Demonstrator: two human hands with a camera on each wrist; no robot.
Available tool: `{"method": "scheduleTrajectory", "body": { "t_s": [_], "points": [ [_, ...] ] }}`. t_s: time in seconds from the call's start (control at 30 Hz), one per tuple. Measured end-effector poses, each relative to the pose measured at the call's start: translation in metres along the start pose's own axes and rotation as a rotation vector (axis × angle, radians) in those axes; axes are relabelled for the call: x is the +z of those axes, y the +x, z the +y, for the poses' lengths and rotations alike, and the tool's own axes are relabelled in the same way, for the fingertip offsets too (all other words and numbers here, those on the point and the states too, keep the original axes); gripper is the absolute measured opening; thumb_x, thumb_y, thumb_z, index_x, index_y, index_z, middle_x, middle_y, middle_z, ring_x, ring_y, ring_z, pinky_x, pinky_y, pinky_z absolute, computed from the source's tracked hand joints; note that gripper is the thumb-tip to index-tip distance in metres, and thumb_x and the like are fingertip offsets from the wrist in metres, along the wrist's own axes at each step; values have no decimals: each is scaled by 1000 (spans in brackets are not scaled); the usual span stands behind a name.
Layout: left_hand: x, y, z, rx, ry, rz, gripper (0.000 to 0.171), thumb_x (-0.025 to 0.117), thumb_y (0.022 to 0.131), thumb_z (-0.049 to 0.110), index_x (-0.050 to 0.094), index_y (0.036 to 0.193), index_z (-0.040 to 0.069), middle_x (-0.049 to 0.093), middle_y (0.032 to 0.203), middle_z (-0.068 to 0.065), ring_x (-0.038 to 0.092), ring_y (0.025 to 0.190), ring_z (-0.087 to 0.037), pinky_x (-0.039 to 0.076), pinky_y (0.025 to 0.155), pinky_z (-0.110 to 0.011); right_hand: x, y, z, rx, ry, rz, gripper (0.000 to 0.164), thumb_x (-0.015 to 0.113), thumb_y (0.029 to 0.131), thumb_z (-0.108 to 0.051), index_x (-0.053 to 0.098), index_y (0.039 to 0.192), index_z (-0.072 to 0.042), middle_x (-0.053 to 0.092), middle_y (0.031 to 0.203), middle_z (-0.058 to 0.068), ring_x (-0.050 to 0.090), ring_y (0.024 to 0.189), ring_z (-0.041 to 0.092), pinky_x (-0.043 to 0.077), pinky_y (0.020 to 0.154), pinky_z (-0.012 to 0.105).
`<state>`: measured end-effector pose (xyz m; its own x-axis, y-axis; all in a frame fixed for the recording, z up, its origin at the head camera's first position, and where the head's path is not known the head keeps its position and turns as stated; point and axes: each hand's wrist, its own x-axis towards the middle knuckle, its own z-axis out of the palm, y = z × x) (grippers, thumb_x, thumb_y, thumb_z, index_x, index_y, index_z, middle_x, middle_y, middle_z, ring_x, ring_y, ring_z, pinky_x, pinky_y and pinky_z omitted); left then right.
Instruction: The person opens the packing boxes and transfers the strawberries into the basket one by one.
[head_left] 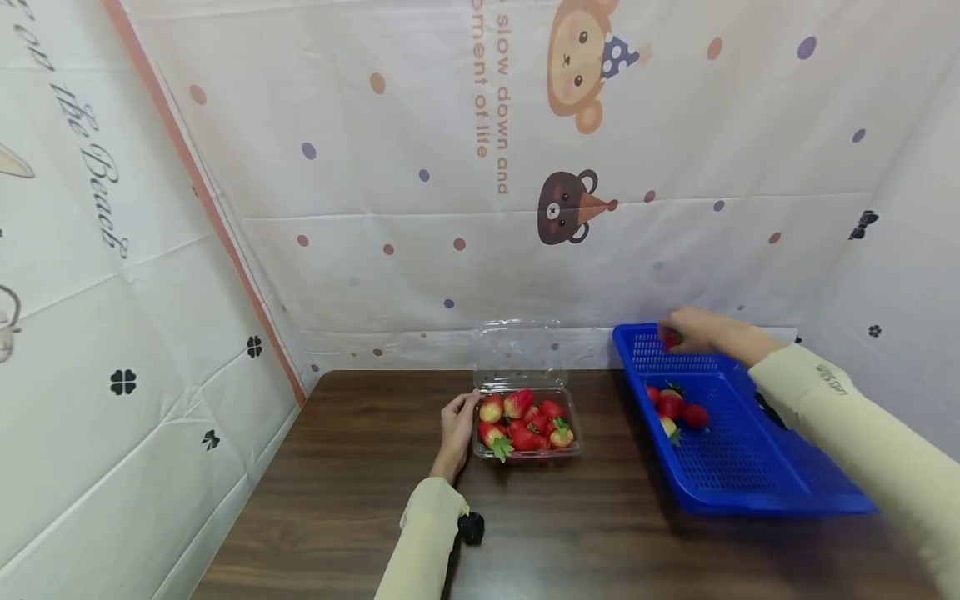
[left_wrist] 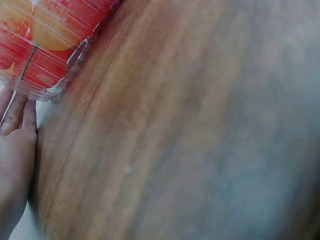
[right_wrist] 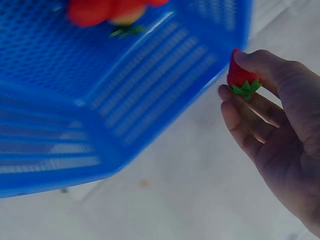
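Observation:
My right hand (head_left: 692, 330) pinches a red strawberry (right_wrist: 242, 75) with green leaves between thumb and fingers, over the far end of the blue basket (head_left: 678, 475). In the right wrist view the strawberry hangs leaf end down, beside the basket's rim. Several more strawberries (head_left: 671, 405) lie inside the basket along its left side. My left hand (head_left: 454, 427) touches the left side of a clear plastic box (head_left: 527, 457), its fingers (left_wrist: 16, 112) fairly straight in the left wrist view. Red and pale yellow strawberries (head_left: 525, 435) fill the box, whose clear lid (head_left: 520, 354) stands raised at the back.
The box and basket stand on a dark wooden table (head_left: 360, 467), the box left of the basket. A white printed cloth (head_left: 420, 275) hangs close behind the table's back edge. More printed cloth (head_left: 82, 400) hangs along the left side.

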<state>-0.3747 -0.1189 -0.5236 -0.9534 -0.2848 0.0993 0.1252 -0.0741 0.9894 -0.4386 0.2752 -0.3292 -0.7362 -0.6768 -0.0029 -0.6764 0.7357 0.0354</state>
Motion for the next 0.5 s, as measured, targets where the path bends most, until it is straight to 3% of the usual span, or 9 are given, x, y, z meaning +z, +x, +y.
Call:
{"method": "scheduleTrajectory", "body": {
  "t_s": [0.2,0.4,0.5],
  "points": [
    [-2,2,0,11,13,0,33,58,95,32,71,98,2,68,100,-7,60,93,-12,46,85,-27,27,-20,24,107,108,-147,12,70,81,-5,65,90,0,63,79,3,59,70,15,52,62,34],
    [-2,1,-2,2,18,1,33,59,94,32,71,97,2,70,98,-6,59,92,-10,46,83,-24,50,-34,22,343,323,-406,9,65,82,0,65,91,-2,62,81,7,60,70,19,53,62,33],
    [-5,1,-2,2,18,11,32,59,94,32,71,96,2,70,98,-6,59,93,-11,46,84,-25,54,-36,13,469,396,-483,10,65,81,-1,64,91,-4,62,80,8,61,68,20,54,62,32]
  ]
}}
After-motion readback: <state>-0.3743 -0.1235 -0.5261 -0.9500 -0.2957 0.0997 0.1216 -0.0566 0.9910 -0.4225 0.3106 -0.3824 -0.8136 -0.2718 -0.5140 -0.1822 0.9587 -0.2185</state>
